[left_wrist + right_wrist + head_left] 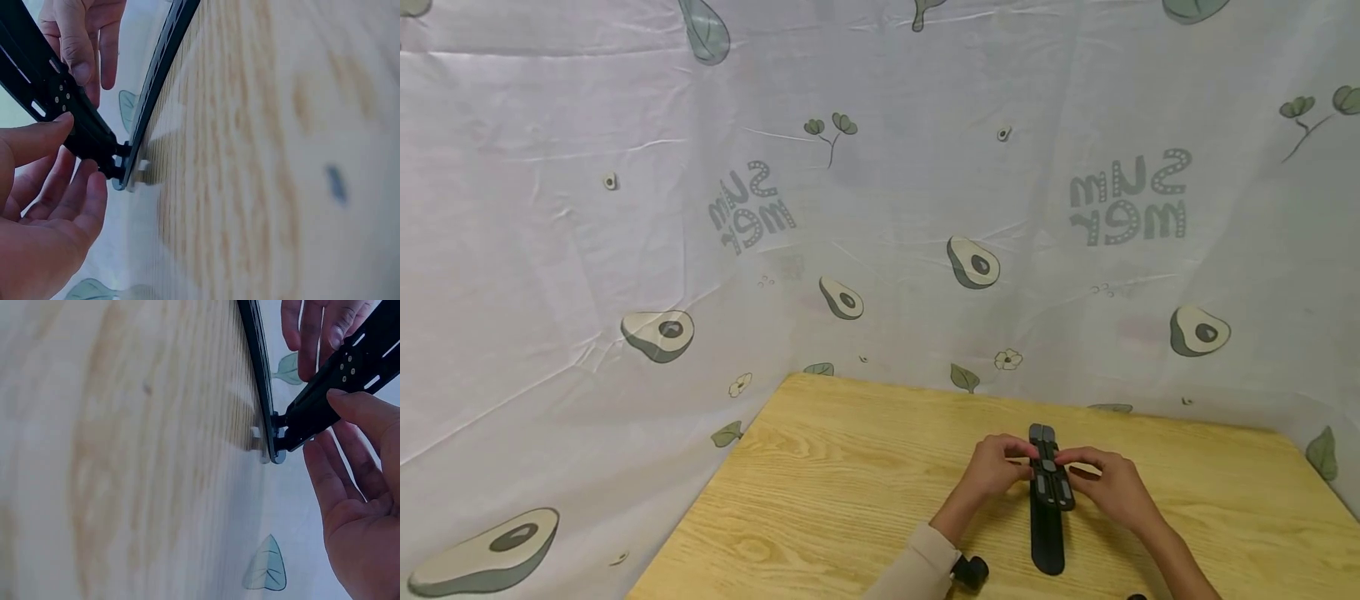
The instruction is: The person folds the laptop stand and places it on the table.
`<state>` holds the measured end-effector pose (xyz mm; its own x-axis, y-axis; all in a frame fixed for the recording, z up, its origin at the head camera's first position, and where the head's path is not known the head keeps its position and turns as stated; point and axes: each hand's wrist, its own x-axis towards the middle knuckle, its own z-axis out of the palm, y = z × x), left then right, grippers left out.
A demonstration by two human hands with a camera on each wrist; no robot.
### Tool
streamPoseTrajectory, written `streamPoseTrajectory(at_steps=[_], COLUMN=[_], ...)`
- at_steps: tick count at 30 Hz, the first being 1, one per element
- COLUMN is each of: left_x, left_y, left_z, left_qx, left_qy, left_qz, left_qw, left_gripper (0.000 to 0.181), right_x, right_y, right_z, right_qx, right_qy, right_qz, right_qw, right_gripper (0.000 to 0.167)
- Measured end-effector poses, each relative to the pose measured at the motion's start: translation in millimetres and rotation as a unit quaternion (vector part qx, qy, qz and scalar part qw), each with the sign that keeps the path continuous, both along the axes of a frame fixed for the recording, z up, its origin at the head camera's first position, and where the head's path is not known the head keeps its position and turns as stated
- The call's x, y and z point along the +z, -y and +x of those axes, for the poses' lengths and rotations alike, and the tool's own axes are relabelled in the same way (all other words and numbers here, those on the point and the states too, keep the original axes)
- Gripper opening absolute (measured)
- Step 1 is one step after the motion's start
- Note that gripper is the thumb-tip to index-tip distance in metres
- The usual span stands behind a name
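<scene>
On the table in the head view is a black folding stand [1047, 537], its long flat base lying on the wood. A hinged upper section [59, 94] is tilted up from one end of the base. My left hand [995, 467] pinches this section from the left side, thumb on its face and fingers beneath. From the right side my right hand [1111, 486] pinches the same section, as the right wrist view [369, 481] also shows. Grey pads and a small grey centre piece mark the section's upper face.
A small black cylindrical object [972, 573] lies by the left sleeve [917, 562]. The edge of another dark thing [1137, 597] shows at the bottom of the head view. Behind the wooden table [820, 475] hangs a pale curtain [895, 208] printed with avocados and leaves.
</scene>
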<state>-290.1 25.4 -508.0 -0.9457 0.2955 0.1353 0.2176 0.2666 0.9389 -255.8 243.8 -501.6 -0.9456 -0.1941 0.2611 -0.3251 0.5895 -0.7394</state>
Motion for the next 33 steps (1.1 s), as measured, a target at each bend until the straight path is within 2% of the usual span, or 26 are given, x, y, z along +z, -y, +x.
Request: streamPoseTrajectory(at_steps=[7, 15, 20, 33], left_x=[-0.4, -1.2, 1.0, 4.3], left_y=[2.2, 4.1, 4.1, 3.7], left_z=[1.9, 3.7, 4.3, 6.2], left_qx=[-0.011, -0.019, -0.020, -0.021], left_qy=[-0.007, -0.019, -0.024, -0.014], left_qz=[-0.010, -0.038, -0.042, -0.054], left_qw=[0.9999, 0.9989, 0.9986, 0.9982], left_gripper=[0.018, 0.020, 0.020, 0.021], right_x=[-2.9, -6.3, -4.8, -6.1], right_y=[-0.7, -1.2, -0.8, -0.9], right_z=[-2.0, -0.3, -0.1, 0.5], right_qx=[0.014, 0.016, 0.016, 0.012], right_qy=[-0.012, -0.008, -0.013, -0.023], right_qz=[0.001, 0.003, 0.006, 0.013], right_qw=[0.9998, 0.9998, 0.9998, 0.9996], right_gripper=[0.026, 0.024, 0.024, 0.022])
